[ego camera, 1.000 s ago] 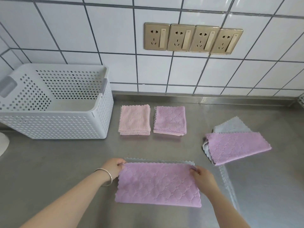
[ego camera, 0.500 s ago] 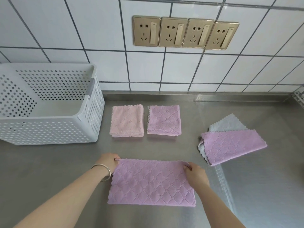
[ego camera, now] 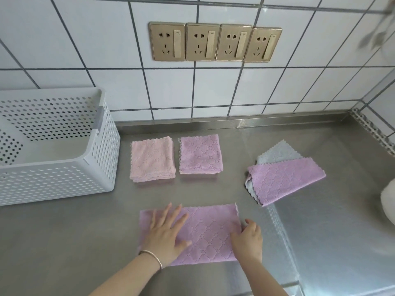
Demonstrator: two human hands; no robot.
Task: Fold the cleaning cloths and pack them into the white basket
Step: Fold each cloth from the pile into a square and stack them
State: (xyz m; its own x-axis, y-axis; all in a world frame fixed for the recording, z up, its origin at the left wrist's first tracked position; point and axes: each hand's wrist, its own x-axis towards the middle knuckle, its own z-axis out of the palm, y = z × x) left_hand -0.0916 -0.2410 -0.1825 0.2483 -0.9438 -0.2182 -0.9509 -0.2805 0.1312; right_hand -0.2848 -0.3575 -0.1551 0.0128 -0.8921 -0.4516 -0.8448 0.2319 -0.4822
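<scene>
Counter (ego camera: 70, 242): brushed steel worktop, reflective, with a raised steel lip along the back where it meets the wall.
Near cloth (ego camera: 210, 233): purple, quilted diamond pattern, folded to a wide rectangle, flat on the counter at the near edge.
Left hand (ego camera: 165, 233): palm down on the cloth's left half, fingers straight and spread apart; a thin bracelet (ego camera: 152, 256) on the wrist.
Right hand (ego camera: 248, 238): at the cloth's right edge, fingers curled and pinching that edge.
Loose pile (ego camera: 284, 180): right of centre, a purple cloth lying askew on top of a grey cloth (ego camera: 277, 152), both scallop-edged.
Folded squares: a pink square (ego camera: 152, 160) and a purple square (ego camera: 199, 153), side by side just apart, farther back.
Basket (ego camera: 100, 146): white, perforated, on the counter at the left, near the pink square; no cloth visible inside.
Wall (ego camera: 213, 88): white square tiles with dark grout.
Sockets (ego camera: 214, 42): four gold switched outlets in a row, above the squares.
</scene>
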